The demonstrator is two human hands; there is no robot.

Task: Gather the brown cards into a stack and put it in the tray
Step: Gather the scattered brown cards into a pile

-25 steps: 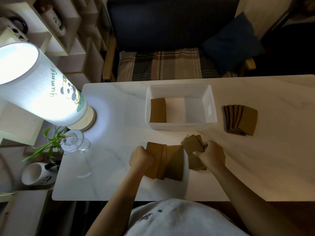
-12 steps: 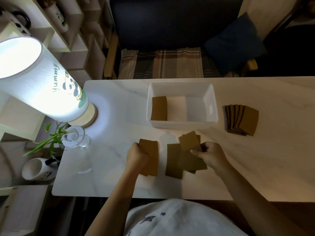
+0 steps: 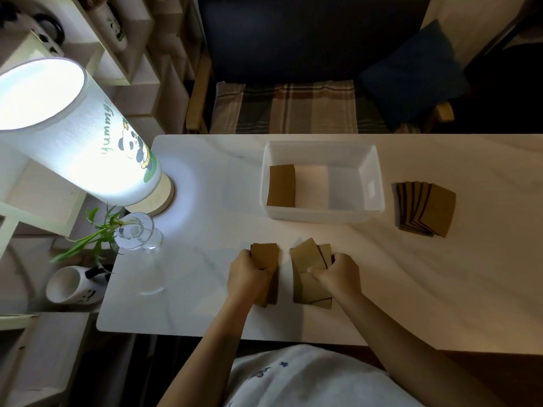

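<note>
The step in hand looks like the gathering part: the brown cards near the person are in two small bunches, and each hand has one. The left hand [image 3: 248, 276] is curled around a neat little bunch of cards [image 3: 266, 257] on the near part of the surface [image 3: 440, 289]. The right hand [image 3: 338, 274] is closed on a messier bunch [image 3: 308, 259], with its fingers on top. In that bunch the cards stick out at different angles, like a fan. The two bunches sit just beside each other with a thin gap between them.

The next move, I think, is to push the two bunches together and tap the edges straight so they make one tidy stack. The messy bunch needs squaring up first, or cards may slip out when it is lifted. Then the stack can go up and over the near wall of the tray.

The tray [image 3: 373, 171] is white and sits farther away, in the middle of the surface. One stack of brown cards [image 3: 282, 185] already lies flat in its left side, and the rest of its floor is bare.

Another fanned row of brown cards [image 3: 426, 208] waits to the right of the tray, well apart from the hands. The cards are thin, flat and plain brown.
</note>
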